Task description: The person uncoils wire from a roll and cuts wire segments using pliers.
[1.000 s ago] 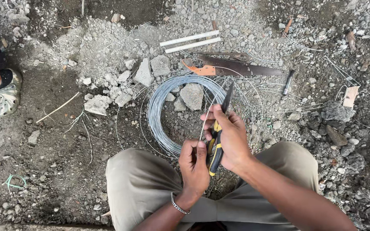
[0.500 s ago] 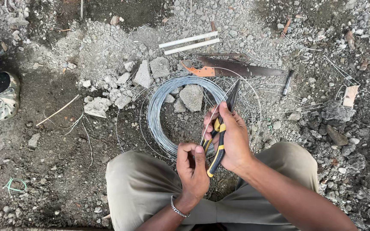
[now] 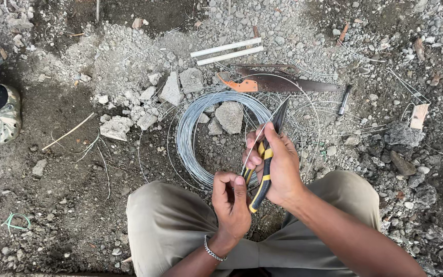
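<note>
The wire coil [image 3: 208, 136] lies on rubble at twelve o'clock from the knees. The right hand [image 3: 278, 166] grips yellow-handled pliers [image 3: 265, 159]; the left hand [image 3: 232, 200], fingers curled, apparently pinches a wire strand. That springy strand could whip loose.

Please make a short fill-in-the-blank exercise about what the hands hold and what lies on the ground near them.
1. The right hand holds pliers with black and ____ handles.
2. The left hand pinches a thin ____ that runs up to the right hand.
3. The coil of wire lies around a grey ____.
4. The saw beyond the coil has an ____ handle.

Missing words: yellow; wire; stone; orange
</note>
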